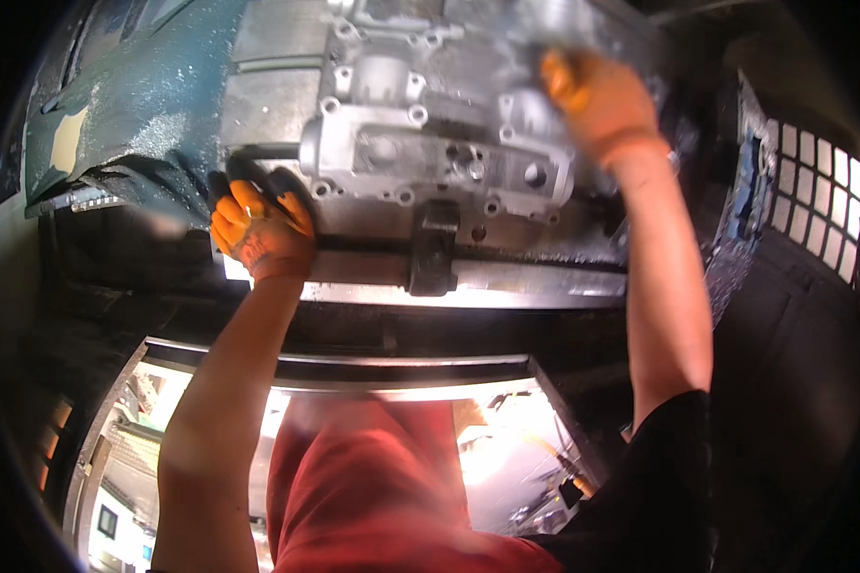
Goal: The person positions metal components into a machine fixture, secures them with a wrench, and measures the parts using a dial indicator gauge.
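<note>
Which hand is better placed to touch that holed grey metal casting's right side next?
Probably the orange-gloved right hand: though blurred, it shows at the upper right of the grey metal casting. The left hand, gloved orange and black, is by the casting's lower left.

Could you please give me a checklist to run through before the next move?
1. Both hands gloved: ok; left hand and right hand wear orange.
2. Forearms covered: not ok; both show bare skin.
3. Casting over the slotted table: ok.
4. Casting firmly clamped: cannot tell; a dark block stands near its front edge.
5. Right hand's hold: cannot tell; it is blurred.
6. Blue-green cover clean: not ok; specks dot it.
</note>
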Demonstrator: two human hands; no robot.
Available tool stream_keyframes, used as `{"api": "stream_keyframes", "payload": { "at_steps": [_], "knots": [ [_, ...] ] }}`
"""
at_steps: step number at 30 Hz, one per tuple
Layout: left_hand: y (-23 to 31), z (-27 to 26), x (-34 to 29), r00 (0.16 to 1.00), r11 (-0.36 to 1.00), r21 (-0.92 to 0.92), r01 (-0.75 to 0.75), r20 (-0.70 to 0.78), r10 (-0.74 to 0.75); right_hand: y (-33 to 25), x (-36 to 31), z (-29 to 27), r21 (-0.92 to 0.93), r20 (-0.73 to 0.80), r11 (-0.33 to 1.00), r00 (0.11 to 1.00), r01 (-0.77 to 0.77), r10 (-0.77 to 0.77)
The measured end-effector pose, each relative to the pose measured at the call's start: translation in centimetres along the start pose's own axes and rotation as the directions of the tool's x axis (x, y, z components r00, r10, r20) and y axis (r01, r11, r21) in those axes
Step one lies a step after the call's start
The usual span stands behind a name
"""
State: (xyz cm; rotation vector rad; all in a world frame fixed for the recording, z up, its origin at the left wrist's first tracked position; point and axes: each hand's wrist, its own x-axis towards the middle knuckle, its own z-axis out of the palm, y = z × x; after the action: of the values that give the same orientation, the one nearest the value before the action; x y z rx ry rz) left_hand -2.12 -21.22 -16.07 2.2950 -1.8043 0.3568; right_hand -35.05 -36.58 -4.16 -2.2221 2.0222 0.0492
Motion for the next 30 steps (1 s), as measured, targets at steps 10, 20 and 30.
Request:
{"api": "stream_keyframes", "payload": {
  "at_steps": [10,20,30],
  "knots": [
    [-0.8,-0.1,-0.6,0.997,0.989,-0.143,-0.041,0.057,0.050,3.5,-11.5,0.5,0.218,-0.170,0.969,0.973,-0.119,0.158],
    [-0.4,-0.6,-0.4,0.996,0.944,-0.325,-0.050,0.051,0.070,-0.8,-15.4,2.3,0.018,-0.057,0.997,0.996,0.076,-0.075],
    [-1.6,0.1,-0.8,0.990,0.966,-0.233,-0.116,0.056,0.133,-1.7,-16.2,2.6,0.088,0.024,0.996,0.999,0.020,-0.022]
  ]
}}
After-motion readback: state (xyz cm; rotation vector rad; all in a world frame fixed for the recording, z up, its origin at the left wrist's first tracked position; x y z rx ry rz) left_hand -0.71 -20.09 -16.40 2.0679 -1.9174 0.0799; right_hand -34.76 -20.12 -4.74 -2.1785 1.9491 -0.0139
